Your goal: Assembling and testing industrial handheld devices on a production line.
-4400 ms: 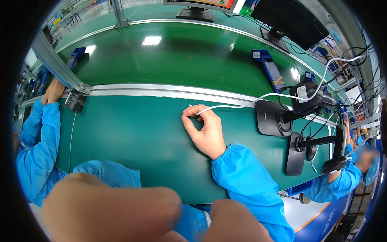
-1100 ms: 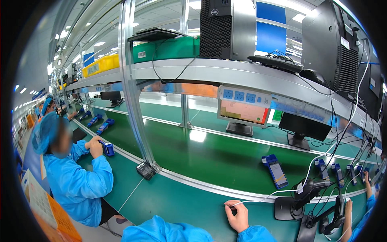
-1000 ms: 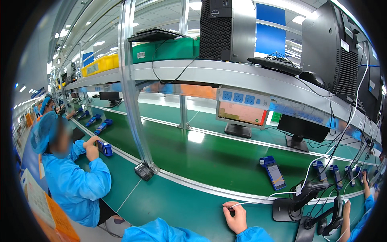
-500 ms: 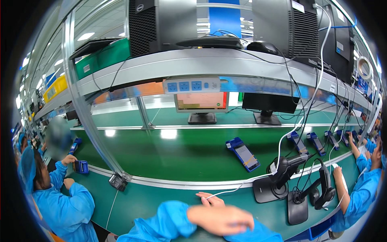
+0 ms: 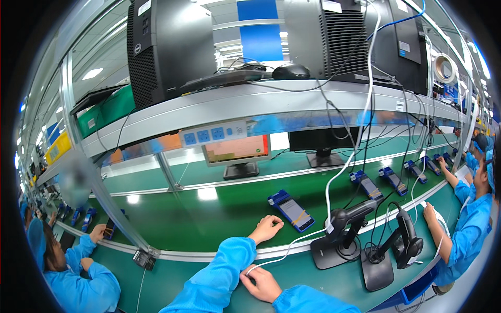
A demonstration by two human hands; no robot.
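The white cable (image 5: 328, 206) is already pinched by the right hand (image 5: 263, 286), while the blue handheld terminal (image 5: 294, 211), not yet held, is left lying on the green conveyor belt (image 5: 177, 219) just beside the left hand (image 5: 267, 229), its seemingly empty fingers narrowly parted.

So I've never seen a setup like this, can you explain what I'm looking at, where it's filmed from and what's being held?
There's no machine arm here: these are a person's own bare hands, in blue sleeves. The view comes from a fisheye camera on their head, so straight edges bend. The right hand, low over the teal bench, holds a white cable. The left hand is beside a blue handheld device lying on the green strip beyond; I can't tell whether they touch. Two black scanners stand on the bench to the right. Co-workers are at both sides.
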